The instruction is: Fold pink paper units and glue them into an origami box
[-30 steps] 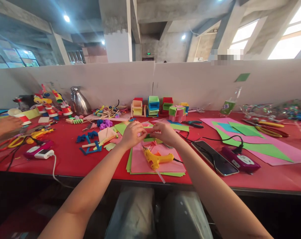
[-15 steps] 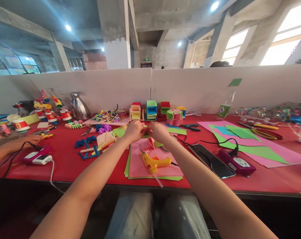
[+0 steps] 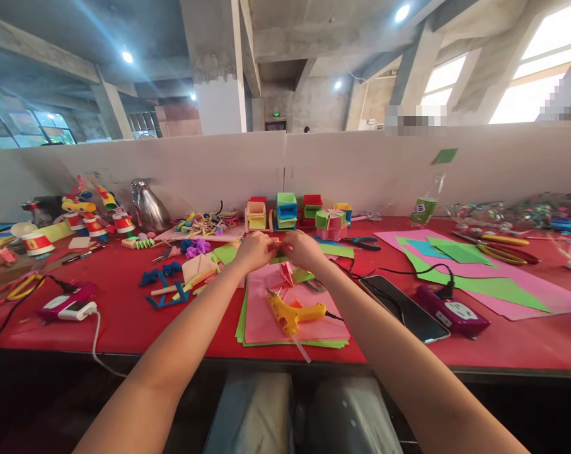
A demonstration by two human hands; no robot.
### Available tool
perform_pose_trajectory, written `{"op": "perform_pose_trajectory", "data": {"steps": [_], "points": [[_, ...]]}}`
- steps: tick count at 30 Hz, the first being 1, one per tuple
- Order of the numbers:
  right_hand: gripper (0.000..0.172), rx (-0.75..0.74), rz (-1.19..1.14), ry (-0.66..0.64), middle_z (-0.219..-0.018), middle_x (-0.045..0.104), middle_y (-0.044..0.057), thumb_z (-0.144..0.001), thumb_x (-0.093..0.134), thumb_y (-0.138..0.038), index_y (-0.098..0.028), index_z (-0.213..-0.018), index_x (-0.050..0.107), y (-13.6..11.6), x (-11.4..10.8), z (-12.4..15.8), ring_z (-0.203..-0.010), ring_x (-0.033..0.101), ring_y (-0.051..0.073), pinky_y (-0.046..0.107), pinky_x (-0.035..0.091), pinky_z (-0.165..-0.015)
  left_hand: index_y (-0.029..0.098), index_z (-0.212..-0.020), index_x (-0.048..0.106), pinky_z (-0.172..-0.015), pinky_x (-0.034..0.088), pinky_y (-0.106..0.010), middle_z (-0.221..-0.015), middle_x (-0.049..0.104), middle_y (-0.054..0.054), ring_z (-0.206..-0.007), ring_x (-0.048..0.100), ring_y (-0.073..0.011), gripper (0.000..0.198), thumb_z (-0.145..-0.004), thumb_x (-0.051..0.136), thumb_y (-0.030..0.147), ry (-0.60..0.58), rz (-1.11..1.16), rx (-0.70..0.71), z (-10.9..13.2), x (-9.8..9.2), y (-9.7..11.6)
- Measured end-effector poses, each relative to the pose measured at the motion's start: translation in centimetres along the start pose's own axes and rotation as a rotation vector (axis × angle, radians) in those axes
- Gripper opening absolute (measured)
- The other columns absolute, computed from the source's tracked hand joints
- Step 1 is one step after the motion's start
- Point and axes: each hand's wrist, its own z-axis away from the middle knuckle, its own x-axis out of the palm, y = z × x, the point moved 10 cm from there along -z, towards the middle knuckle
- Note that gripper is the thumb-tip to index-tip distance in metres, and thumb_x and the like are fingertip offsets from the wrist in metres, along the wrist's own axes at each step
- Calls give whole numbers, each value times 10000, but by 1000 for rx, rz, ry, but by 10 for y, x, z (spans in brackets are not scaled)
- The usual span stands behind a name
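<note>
My left hand (image 3: 256,250) and my right hand (image 3: 302,250) meet over the middle of the table, fingers pinched close together. Between them shows a small piece of coloured paper (image 3: 280,258), mostly hidden by the fingers; its shape cannot be made out. Just below lies a yellow hot glue gun (image 3: 295,314) with a clear glue stick poking out, resting on a stack of pink paper (image 3: 261,325) with green sheets underneath. A folded pink paper piece (image 3: 287,273) sits between my wrists. Behind my hands stand folded paper boxes (image 3: 286,211) in several colours.
On the right lie a phone (image 3: 403,309), a purple power strip (image 3: 455,310), coloured sheets (image 3: 512,293), pliers (image 3: 363,243) and a glass bottle (image 3: 427,202). To the left are blue paper strips (image 3: 169,296), a steel jug (image 3: 148,205), paper-cup figures (image 3: 94,224) and another power strip (image 3: 70,302).
My hands stay together in nearly the same place, with slight finger movement. At the far left, another person's hands have drawn back, and yellow-and-red handled scissors now show there.
</note>
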Motion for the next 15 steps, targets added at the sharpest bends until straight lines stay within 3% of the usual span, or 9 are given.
{"op": "perform_pose_trajectory", "data": {"steps": [8, 12, 15], "points": [[262, 8, -192, 36, -1123, 572, 71, -883, 522, -292, -163, -1110, 550, 32, 9, -16, -917, 588, 181, 373, 504, -767, 144, -1013, 576, -750, 502, -359, -1007, 605, -61, -851, 596, -164, 222, -873, 515, 305, 141, 138, 28, -17, 8, -11], [248, 10, -296, 115, -1100, 581, 67, -886, 517, -295, -162, -1092, 556, 44, 7, -20, -900, 591, 174, 368, 504, -762, 148, -726, 605, -740, 480, -336, -754, 635, -27, -794, 591, -166, 173, -855, 525, 232, 300, 231, 3, -12, 3, -17], [174, 1, -403, 176, -967, 617, 42, -877, 531, -278, -146, -966, 597, 46, 8, -14, -817, 597, 147, 335, 501, -723, 183, -697, 610, -805, 455, -348, -745, 657, -29, -859, 579, -188, 164, -836, 525, 198, 393, 308, -9, -3, -3, -18]]}}
